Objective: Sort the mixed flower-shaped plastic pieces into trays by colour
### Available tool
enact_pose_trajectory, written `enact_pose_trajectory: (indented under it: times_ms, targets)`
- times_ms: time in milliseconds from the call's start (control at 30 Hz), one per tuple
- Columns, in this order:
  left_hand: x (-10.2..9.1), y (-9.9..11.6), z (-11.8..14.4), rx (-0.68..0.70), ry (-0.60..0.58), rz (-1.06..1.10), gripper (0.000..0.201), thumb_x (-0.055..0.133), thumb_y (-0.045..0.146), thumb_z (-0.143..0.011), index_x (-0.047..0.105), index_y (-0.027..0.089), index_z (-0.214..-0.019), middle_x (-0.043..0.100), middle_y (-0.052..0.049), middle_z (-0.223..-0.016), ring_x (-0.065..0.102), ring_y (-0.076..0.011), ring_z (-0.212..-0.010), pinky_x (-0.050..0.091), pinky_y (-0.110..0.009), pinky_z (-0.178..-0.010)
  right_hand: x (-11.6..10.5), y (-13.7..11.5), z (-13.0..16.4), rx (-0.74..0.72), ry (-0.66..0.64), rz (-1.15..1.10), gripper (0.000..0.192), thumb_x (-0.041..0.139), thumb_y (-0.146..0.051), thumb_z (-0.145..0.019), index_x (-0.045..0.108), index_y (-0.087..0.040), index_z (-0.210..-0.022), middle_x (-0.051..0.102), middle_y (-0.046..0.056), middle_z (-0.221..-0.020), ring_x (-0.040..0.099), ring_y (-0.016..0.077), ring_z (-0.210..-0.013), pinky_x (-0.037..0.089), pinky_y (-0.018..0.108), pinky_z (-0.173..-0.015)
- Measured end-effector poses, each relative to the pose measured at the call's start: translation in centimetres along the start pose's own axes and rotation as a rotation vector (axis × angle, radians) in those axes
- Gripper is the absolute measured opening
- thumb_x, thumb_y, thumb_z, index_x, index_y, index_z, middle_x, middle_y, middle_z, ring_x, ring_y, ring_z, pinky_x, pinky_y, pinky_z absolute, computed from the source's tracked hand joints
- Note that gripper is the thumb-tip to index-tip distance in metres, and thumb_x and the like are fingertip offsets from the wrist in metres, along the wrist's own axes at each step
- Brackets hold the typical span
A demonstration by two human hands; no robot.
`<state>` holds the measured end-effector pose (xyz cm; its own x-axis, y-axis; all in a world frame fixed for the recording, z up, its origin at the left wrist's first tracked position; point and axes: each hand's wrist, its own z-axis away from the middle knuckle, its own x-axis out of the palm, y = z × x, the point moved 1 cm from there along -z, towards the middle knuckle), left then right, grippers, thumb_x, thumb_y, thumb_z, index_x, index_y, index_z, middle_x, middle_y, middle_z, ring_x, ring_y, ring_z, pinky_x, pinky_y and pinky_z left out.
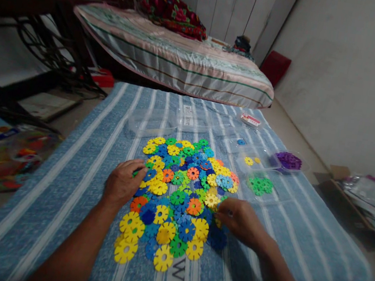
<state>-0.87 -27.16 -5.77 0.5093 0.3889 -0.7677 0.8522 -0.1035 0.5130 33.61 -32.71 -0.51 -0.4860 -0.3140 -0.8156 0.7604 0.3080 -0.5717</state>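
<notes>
Left hand rests with curled fingers on the left edge of the snowflake-disc pile; right hand pinches a yellow disc at its right edge; bare striped blanket surrounds it.

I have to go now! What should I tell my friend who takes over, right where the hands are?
Left hand: resting on the left edge of the pile of flower discs, fingers curled on a green one.
Right hand: at the pile's right edge, pinching a yellow disc; grip partly hidden.
The pile lies on the striped blue cloth.
Done: clear trays on the right hold green discs, purple discs, a few yellow discs and one blue disc.
Left: most discs lie mixed in the pile.
</notes>
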Motion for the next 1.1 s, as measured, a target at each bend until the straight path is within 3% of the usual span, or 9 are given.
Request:
enact_pose_trajectory:
  times_ms: [100, 167, 267, 367, 433, 533, 700, 933, 1100]
  targets:
    - [0.0, 0.0, 0.0, 0.004, -0.001, -0.001, 0.033, 0.046, 0.043, -0.081, 0.070, 0.020, -0.081, 0.073, -0.008, -0.104, 0.066, -0.0266, -0.103, 0.050, -0.040, -0.096, -2.3, 0.6, -2.7, 0.002, 0.093, -0.002, 0.017, 0.062, -0.022, -0.084, 0.062, -0.018, -0.068, 0.058, -0.003, -0.060, 0.053, 0.0123, -0.056, 0.032, 0.022, -0.053]
    - [0.0, 0.0, 0.0, 0.004, 0.000, -0.002, 0.033, 0.047, 0.044, -0.080, 0.069, 0.020, -0.081, 0.073, -0.008, -0.104, 0.066, -0.0263, -0.103, 0.050, -0.039, -0.097, -4.4, 1.3, -5.0, -0.022, 0.366, 0.013, 0.018, 0.061, -0.027, -0.084, 0.062, -0.018, -0.069, 0.059, -0.002, -0.059, 0.054, 0.0131, -0.055, 0.034, 0.023, -0.055]
    - [-0.1, 0.0, -0.1, 0.003, 0.003, -0.009, 0.033, 0.046, 0.044, -0.081, 0.069, 0.020, -0.081, 0.073, -0.009, -0.105, 0.066, -0.0258, -0.103, 0.050, -0.038, -0.097, -7.5, 2.4, -7.7, 0.008, 0.909, 0.087, 0.013, 0.061, -0.029, -0.081, 0.064, -0.017, -0.080, 0.066, 0.004, -0.072, 0.061, 0.0180, -0.065, 0.041, 0.027, -0.064]
    - [-0.1, -0.1, 0.0, 0.004, 0.006, -0.009, 0.033, 0.046, 0.044, -0.081, 0.069, 0.020, -0.081, 0.073, -0.009, -0.104, 0.066, -0.0260, -0.103, 0.050, -0.039, -0.096, -8.4, 2.6, -8.5, 0.005, 1.063, 0.125, 0.020, 0.059, -0.035, -0.082, 0.065, -0.017, -0.088, 0.068, 0.006, -0.076, 0.062, 0.0198, -0.068, 0.044, 0.028, -0.066]
    - [-0.1, -0.1, 0.0, 0.007, 0.007, -0.007, 0.033, 0.046, 0.044, -0.081, 0.069, 0.020, -0.081, 0.073, -0.009, -0.105, 0.066, -0.0263, -0.103, 0.050, -0.040, -0.097, -7.4, 2.5, -8.0, -0.029, 0.959, 0.116, 0.020, 0.056, -0.036, -0.084, 0.065, -0.018, -0.082, 0.066, 0.005, -0.071, 0.061, 0.0183, -0.064, 0.042, 0.027, -0.063]
    - [0.0, 0.0, 0.0, 0.005, 0.011, -0.004, 0.032, 0.047, 0.044, -0.081, 0.069, 0.020, -0.082, 0.073, -0.009, -0.105, 0.066, -0.0261, -0.104, 0.050, -0.039, -0.098, -4.5, 2.3, -6.3, -0.078, 0.645, 0.051, 0.021, 0.052, -0.035, -0.086, 0.063, -0.020, -0.076, 0.064, 0.002, -0.067, 0.058, 0.0155, -0.059, 0.039, 0.024, -0.057]
    - [0.1, 0.0, 0.1, 0.003, 0.008, 0.003, 0.032, 0.047, 0.043, -0.081, 0.069, 0.020, -0.083, 0.073, -0.008, -0.106, 0.066, -0.0252, -0.103, 0.049, -0.038, -0.098, 0.1, 1.6, -3.3, -0.111, 0.201, 0.079, 0.019, 0.050, -0.028, -0.091, 0.066, -0.020, -0.085, 0.067, 0.003, -0.075, 0.059, 0.0149, -0.065, 0.037, 0.023, -0.061]
    - [0.2, 0.0, 0.1, -0.004, 0.006, -0.003, 0.032, 0.047, 0.043, -0.082, 0.070, 0.020, -0.086, 0.073, -0.007, -0.108, 0.065, -0.0243, -0.106, 0.048, -0.037, -0.100, 1.2, -0.5, -1.0, -0.016, -0.101, 0.248, 0.014, 0.057, -0.023, -0.089, 0.068, -0.022, -0.097, 0.070, 0.003, -0.083, 0.063, 0.0159, -0.073, 0.030, 0.023, -0.058]
    - [0.2, 0.1, 0.1, -0.023, -0.002, -0.009, 0.031, 0.047, 0.042, -0.081, 0.070, 0.021, -0.085, 0.073, -0.007, -0.107, 0.065, -0.0241, -0.105, 0.048, -0.036, -0.099, 1.3, -0.9, -0.9, -0.008, -0.209, 0.297, 0.022, 0.058, -0.024, -0.088, 0.067, -0.025, -0.108, 0.072, 0.003, -0.082, 0.065, 0.0189, -0.075, 0.026, 0.025, -0.058]
